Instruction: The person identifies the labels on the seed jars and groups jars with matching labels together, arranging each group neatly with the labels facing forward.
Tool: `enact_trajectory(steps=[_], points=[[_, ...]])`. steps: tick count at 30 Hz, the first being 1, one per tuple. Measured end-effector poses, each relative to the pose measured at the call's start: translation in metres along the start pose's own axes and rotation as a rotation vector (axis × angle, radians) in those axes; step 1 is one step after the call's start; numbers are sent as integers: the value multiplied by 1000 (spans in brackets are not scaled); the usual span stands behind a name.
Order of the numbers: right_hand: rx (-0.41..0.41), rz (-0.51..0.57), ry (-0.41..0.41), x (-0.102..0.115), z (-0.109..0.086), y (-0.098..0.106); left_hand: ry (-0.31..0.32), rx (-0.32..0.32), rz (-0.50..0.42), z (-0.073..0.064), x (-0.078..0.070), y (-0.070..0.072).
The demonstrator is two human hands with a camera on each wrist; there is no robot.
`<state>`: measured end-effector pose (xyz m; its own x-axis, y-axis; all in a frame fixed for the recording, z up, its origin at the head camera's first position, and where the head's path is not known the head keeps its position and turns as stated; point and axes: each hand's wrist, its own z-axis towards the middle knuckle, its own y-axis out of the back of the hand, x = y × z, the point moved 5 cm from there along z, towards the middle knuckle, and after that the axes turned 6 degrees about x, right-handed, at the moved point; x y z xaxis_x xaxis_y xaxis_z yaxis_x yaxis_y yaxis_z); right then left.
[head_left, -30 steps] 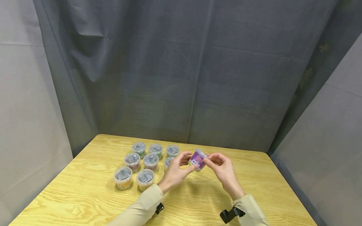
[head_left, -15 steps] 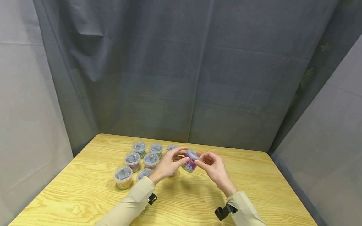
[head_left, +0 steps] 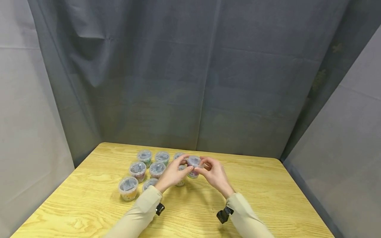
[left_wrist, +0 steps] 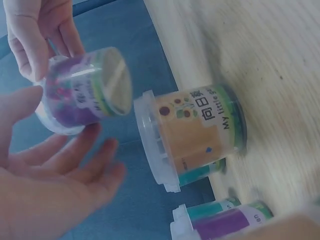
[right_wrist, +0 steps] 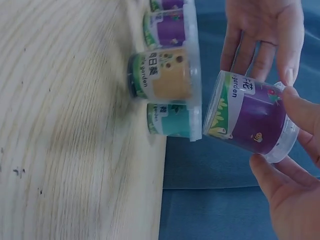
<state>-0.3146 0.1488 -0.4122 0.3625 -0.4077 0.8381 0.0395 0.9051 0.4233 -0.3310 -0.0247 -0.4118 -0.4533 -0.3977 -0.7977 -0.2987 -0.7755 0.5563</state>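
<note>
A small clear plastic cup (head_left: 194,161) with a lid and a purple label hangs above the table between both hands. In the right wrist view the right hand (right_wrist: 300,195) holds this cup (right_wrist: 255,117) by its lid rim, thumb on one side and fingers on the other. The left hand (head_left: 170,173) is beside the cup. Its fingers spread loosely near the wall in the left wrist view, and its thumb is close to the lid. Whether every left fingertip touches is hard to see. The right hand (head_left: 216,175) is on the cup's right side.
Several similar lidded cups stand in rows on the wooden table (head_left: 253,191), left of and behind the hands. An orange-labelled cup (left_wrist: 195,130) is nearest to the held one. The left forearm partly covers another cup (head_left: 149,184). A dark curtain (head_left: 154,72) hangs behind the table.
Both hands have moved left with the purple cup, toward the rows. The cup has turned from tilted to nearly upright, lid on top. The left fingers look looser around it.
</note>
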Motion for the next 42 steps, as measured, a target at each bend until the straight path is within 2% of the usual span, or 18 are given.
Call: enact_trajectory(steps=[5, 13, 21, 27, 35, 42], points=[[-5, -77, 16, -4, 9, -6, 51, 6, 83, 5, 6, -2], [-43, -168, 35, -8, 16, -5, 80, 34, 79, 11, 12, -7], [-52, -196, 66, -9, 21, -3, 106, 50, 70, 18, 16, -10], [-38, -183, 65, -18, 19, -6, 98, 56, 100, 21, 24, -14], [3, -208, 80, -25, 17, -12, 147, 53, 89, 15, 28, -16], [108, -196, 73, -32, 13, -26, 194, 44, 192, 3, 30, -13]])
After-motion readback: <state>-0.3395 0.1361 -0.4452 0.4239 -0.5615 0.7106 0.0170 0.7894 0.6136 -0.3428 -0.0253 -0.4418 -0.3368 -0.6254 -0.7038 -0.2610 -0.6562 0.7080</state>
